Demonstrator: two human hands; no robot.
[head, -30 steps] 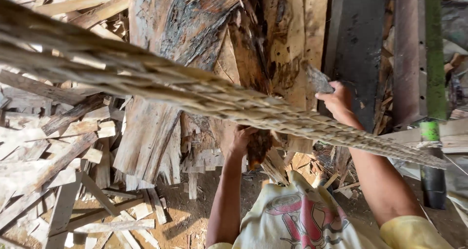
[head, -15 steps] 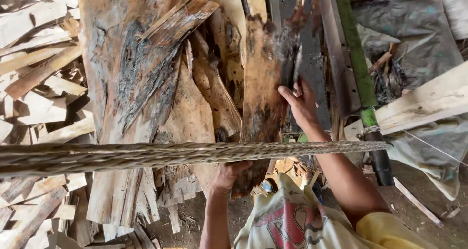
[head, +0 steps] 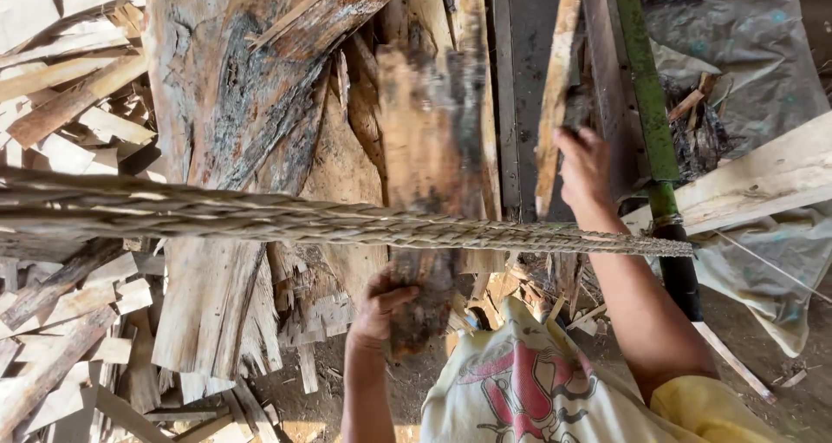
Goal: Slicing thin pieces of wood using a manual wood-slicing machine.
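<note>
My left hand grips the near end of a dark, rough wooden slab that reaches away from me over the wood pile. My right hand is raised further out and holds the edge of a thin pale wooden strip next to a dark metal surface. A thick braided rope stretches across the view in front of both arms.
A heap of split planks and bark slabs fills the left and middle. A green pole rises on the right, beside grey tarpaulin and a pale beam. Dirt ground lies below.
The view has shifted left. My left hand has lifted the dark slab higher, and my right hand has moved from the slab's top edge to the thin strip on the right.
</note>
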